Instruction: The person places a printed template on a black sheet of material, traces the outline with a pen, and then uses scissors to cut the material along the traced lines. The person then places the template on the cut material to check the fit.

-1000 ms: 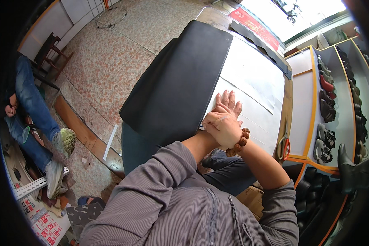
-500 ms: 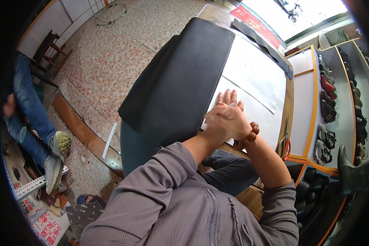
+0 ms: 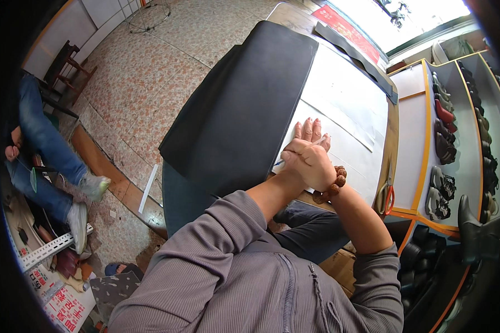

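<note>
My left hand (image 3: 311, 132) lies flat with its fingers stretched out on a white sheet (image 3: 347, 97). Crossing over it, my right hand (image 3: 312, 165) is closed round a slim pen (image 3: 321, 140). The pen's clear end sticks out above my right fist. Its blue tip points left, close to the edge of a large black sheet (image 3: 250, 100) that looks like leather. Whether the tip touches the surface I cannot tell. Brown beads circle my right wrist. My right hand hides part of my left hand.
Scissors (image 3: 388, 194) with orange handles lie at the table's right edge. A dark strip (image 3: 355, 58) runs along the far side. Shelves of shoes (image 3: 444, 114) stand at the right. To the left, another person sits in jeans (image 3: 44, 133) near a white perforated metal rail (image 3: 55, 247).
My right hand has shifted slightly and turned, and the pen now shows in it. My left hand stays flat. The other person's feet and hands have moved.
</note>
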Motion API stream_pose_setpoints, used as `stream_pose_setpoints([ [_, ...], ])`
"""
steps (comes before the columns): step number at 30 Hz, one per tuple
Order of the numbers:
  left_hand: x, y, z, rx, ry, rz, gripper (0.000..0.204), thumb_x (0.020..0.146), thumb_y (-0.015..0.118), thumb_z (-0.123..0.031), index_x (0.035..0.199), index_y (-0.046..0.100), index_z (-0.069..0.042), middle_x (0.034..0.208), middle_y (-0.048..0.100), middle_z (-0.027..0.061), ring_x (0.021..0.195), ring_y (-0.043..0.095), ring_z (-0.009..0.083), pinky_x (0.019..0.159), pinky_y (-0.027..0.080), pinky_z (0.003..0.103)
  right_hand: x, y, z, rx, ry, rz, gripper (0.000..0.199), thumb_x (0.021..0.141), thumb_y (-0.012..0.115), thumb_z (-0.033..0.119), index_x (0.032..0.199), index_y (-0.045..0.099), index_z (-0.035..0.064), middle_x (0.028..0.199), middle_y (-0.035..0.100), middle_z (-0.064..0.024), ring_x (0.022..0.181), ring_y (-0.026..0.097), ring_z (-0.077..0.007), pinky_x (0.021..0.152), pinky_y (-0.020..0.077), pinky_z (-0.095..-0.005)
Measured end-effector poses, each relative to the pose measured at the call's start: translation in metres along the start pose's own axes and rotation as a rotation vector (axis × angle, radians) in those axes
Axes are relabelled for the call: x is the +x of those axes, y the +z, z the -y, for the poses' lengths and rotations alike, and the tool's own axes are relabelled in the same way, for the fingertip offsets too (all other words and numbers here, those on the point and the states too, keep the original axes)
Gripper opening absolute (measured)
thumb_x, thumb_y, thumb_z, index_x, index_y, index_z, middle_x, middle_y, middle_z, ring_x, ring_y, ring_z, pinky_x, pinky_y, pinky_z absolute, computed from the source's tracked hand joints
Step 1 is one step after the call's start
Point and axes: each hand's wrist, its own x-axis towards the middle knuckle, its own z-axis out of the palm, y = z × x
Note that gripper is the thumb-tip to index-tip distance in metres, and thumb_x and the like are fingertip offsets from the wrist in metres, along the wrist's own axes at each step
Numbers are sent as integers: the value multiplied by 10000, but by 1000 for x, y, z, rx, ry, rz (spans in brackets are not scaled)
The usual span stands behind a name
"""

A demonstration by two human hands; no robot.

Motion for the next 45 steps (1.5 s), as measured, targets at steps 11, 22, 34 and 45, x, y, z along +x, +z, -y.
stream_pose_setpoints([
  [11,0,-3,2,85,17,-18,710,921,408,-524,1468,277,-91,1528,119,290,1430,84,442,1124,79,600,9,31,-34,-401,-2,-64,329,945,462,357,1004,685,122,1351,422,-291,1360,273,-411,1103,137,-551],
  [22,2,11,4,69,23,-60,660,936,406,-472,1461,286,-90,1524,156,278,1430,101,430,1128,89,590,9,28,-31,-557,-167,-246,282,917,520,356,949,688,132,1138,586,-270,1242,442,-395,1046,279,-520],
  [34,2,-3,-4,-223,-33,-120,589,854,602,-400,1290,501,-17,1370,417,223,1333,293,410,1101,213,564,66,-46,-25,-257,-80,-121,169,892,537,142,870,624,-2,741,633,-111,697,640,-241,668,503,-334],
  [45,9,-10,-6,6,-63,-7,610,899,518,-463,1376,427,-94,1484,239,273,1400,168,423,1131,104,575,138,-99,-67,-245,48,-231,262,965,512,218,858,605,-2,709,632,-92,652,619,-193,664,487,-313],
])
